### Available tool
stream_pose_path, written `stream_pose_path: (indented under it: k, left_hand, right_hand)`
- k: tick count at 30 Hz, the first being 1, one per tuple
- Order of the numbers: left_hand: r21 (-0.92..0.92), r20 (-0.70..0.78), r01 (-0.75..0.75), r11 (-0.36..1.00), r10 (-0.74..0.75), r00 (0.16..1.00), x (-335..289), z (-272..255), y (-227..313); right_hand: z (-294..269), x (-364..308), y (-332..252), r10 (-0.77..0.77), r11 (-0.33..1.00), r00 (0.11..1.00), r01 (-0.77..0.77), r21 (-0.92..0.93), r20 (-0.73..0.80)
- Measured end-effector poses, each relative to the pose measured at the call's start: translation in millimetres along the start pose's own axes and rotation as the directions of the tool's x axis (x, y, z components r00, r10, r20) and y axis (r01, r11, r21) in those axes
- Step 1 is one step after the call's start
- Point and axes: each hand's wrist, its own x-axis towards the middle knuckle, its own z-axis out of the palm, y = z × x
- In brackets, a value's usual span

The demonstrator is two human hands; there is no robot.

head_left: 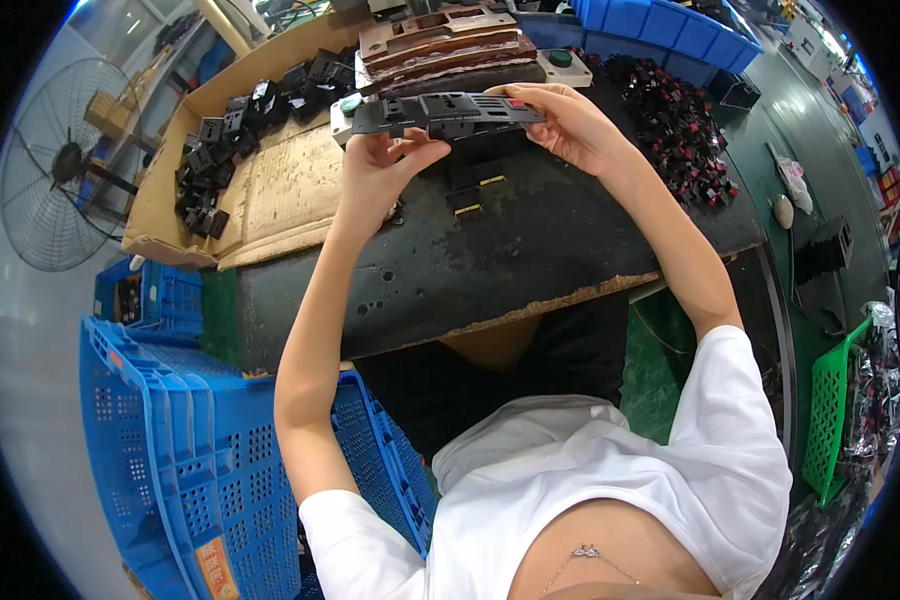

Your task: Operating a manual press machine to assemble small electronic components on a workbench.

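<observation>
Both of my hands hold up a long black plastic panel [450,108] with socket-like openings and slots, above the far part of the dark worktable [530,245]. My left hand [390,165] supports its left part from below, some fingers hidden under it. At the other end my right hand [575,125] is closed on the panel, its fingertips by a small red piece [516,102]. Whether that piece is fixed in the panel, I cannot tell. Two small black parts with yellow strips [467,209] lie on the table below the panel.
A cardboard tray [290,185] with black blocks [210,150] is at left. Behind the panel stands a brown fixture [445,50] flanked by green buttons [560,58]. Red-and-black pieces [670,130] are heaped at right, near a blue bin [660,28]. Blue crates [200,430] stand lower left.
</observation>
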Motion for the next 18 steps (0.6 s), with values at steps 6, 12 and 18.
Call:
stream_pose_path:
  k: [6,12,18]
  left_hand:
    - [-0.089,-0.085,-0.027,0.996,0.019,0.996,-4,6,8]
    - [-0.068,-0.053,-0.116,0.991,0.112,0.992,-3,4,6]
    - [-0.017,-0.079,-0.104,0.994,0.102,0.992,-6,6,12]
  right_hand:
    - [3,0,4,-0.055,0.998,0.997,0.056,-0.015,0.047]
    - [2,1,5,-0.084,0.996,0.996,0.085,-0.016,0.030]
    - [-4,4,6,-0.103,0.994,0.984,0.108,-0.023,0.146]
